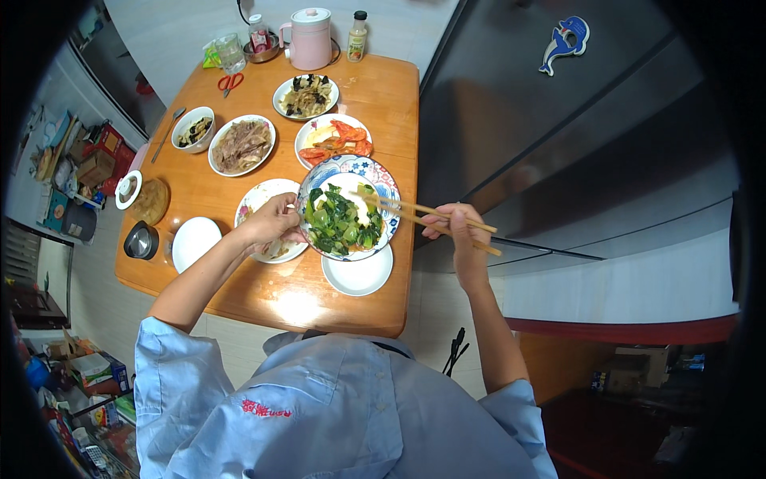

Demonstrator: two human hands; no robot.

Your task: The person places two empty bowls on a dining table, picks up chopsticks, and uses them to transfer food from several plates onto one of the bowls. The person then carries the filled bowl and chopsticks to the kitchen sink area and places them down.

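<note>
My left hand (pixel 275 221) grips the left rim of a blue-and-white patterned bowl (pixel 390 179), raised over the table. Cooked leafy greens (pixel 338 218) lie inside it. A pair of wooden chopsticks (pixel 428 211) is in my right hand (pixel 461 230), with the tips over the right side of the greens. Partly under the bowl is a white plate (pixel 358 278). Behind my left hand, a floral plate (pixel 278 188) with some food on it is partly hidden. Just beyond the bowl, red shrimp (pixel 344 141) lie on a white plate (pixel 306 133).
The wooden table (pixel 251 299) also bears a plate of sliced meat (pixel 242 145), a fungus dish (pixel 306 96), a small bowl (pixel 203 143), a white plate (pixel 194 242), scissors (pixel 230 82), a spoon (pixel 169 133) and a pink kettle (pixel 310 42). A dark refrigerator (pixel 508 138) stands along the right.
</note>
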